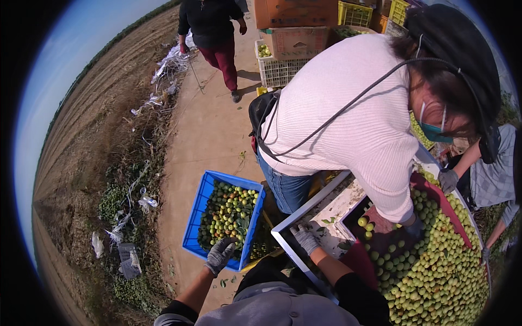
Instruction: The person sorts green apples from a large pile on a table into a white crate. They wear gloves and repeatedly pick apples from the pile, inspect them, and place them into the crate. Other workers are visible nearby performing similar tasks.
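Observation:
My left hand (pixel 220 255), in a grey glove, reaches over the near rim of a blue crate (pixel 191 223). Its fingers stretch out over the fruit at that edge, and no item shows in them. Small green and reddish-brown round fruits (pixel 231 209), with some leaves, fill the crate. My right hand (pixel 306 239), gloved too, lies with fingers apart on the left part of a white-framed sorting table (pixel 333 209). Green fruits (pixel 435 277) lie heaped across the right side of this table, around a dark red sheet (pixel 361 263).
A person in a pale sweater (pixel 337 103) leans over the table, one gloved hand among the fruit. Another person's grey sleeve (pixel 492 168) shows at far right. Someone walks on the concrete path (pixel 217 136). Cardboard boxes (pixel 299 43) and crates stand behind; dry field (pixel 103 108) lies left.

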The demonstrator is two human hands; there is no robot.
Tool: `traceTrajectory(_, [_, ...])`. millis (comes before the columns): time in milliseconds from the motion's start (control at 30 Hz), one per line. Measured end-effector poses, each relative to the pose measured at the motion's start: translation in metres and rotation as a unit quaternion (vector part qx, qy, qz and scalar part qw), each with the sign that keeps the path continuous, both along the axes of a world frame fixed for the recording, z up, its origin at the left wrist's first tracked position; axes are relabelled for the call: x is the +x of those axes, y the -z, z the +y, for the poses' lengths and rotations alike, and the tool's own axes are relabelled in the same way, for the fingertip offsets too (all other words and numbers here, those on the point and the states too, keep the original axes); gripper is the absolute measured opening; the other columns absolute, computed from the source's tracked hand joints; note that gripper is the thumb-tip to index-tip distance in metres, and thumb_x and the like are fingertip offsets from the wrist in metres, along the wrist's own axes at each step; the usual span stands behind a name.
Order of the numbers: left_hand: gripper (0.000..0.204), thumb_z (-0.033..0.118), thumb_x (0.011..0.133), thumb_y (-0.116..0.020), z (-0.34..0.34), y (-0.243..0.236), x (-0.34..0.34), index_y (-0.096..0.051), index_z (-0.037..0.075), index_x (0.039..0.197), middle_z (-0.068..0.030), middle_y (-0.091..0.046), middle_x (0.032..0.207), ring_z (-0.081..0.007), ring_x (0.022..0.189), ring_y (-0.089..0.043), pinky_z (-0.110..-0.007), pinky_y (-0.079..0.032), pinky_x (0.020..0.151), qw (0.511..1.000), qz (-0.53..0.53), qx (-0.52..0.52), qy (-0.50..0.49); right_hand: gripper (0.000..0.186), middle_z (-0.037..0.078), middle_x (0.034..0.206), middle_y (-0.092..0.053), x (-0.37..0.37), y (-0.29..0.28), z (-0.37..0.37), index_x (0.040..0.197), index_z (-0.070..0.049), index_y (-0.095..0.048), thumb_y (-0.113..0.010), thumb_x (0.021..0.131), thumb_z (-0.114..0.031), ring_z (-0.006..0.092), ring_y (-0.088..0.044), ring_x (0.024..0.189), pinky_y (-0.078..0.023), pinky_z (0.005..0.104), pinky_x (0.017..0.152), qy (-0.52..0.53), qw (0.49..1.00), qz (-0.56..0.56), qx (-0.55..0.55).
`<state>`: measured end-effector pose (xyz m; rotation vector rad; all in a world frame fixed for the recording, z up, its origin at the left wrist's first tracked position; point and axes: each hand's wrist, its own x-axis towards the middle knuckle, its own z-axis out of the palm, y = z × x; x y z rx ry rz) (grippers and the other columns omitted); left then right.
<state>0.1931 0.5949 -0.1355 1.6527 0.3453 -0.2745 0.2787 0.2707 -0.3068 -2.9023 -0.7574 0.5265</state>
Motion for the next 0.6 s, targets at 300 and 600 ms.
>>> traceTrajectory(300, [0.027,0.016,0.096,-0.055,-0.054,-0.042,0.017,-0.060,0.005,0.119,-0.0090,-0.062,0.113,-0.0195,0.106,-0.058,-0.033,-0.046,0.092,0.959,-0.092,0.162,0.212,0.039,0.022,0.127,-0.051,0.004,-0.028,0.024,0.127,-0.007,-0.052,-0.047,0.089,-0.007,0.0332,-0.054,0.117,-0.050,0.0388,0.092,0.087,0.995,0.049,-0.006])
traceTrajectory(600, [0.027,0.013,0.095,-0.053,-0.087,-0.050,0.017,-0.058,0.003,0.120,-0.0103,-0.061,0.115,-0.0214,0.105,-0.059,-0.034,-0.047,0.092,0.961,-0.062,0.110,0.246,0.037,0.017,0.136,-0.049,0.011,-0.089,0.009,0.124,-0.020,-0.058,-0.048,0.090,-0.026,0.0369,-0.048,0.123,-0.038,0.0578,0.100,-0.077,0.996,0.025,0.029])
